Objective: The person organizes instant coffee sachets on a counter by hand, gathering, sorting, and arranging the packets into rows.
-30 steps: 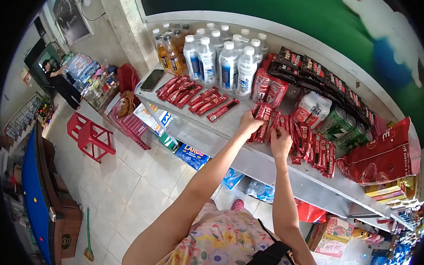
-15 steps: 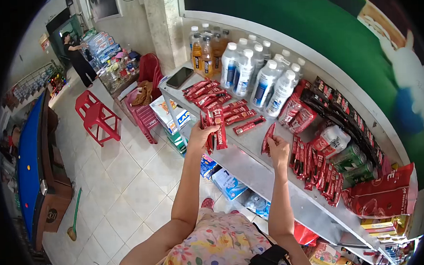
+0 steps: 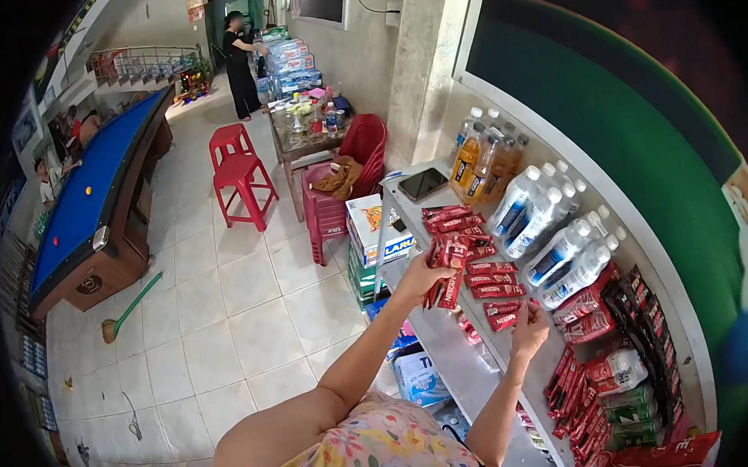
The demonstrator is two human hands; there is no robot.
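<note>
My left hand (image 3: 430, 277) is closed around a small bunch of red Nescafé coffee sachets (image 3: 452, 272), held upright above the shelf's front edge. My right hand (image 3: 529, 331) has its fingers pinched at the right end of a red coffee sachet (image 3: 500, 321), low over the shelf top. Beyond it, more sachets (image 3: 494, 280) lie in short rows, and a further pile (image 3: 450, 217) is near the phone. To the right of my right hand lies a larger heap of red sachets (image 3: 580, 412).
Water bottles (image 3: 554, 255), amber drink bottles (image 3: 469, 160) and a phone (image 3: 423, 184) stand or lie along the shelf (image 3: 470, 339). Dark packets (image 3: 643, 334) and green cans (image 3: 632, 406) sit at right. Red stools (image 3: 240, 177), a pool table (image 3: 106, 203) and another person (image 3: 239, 68) are farther off.
The view has swung left and up. My right hand has moved its sachet leftward along the shelf, beside the laid-out sachets. My left hand still grips its bunch.
</note>
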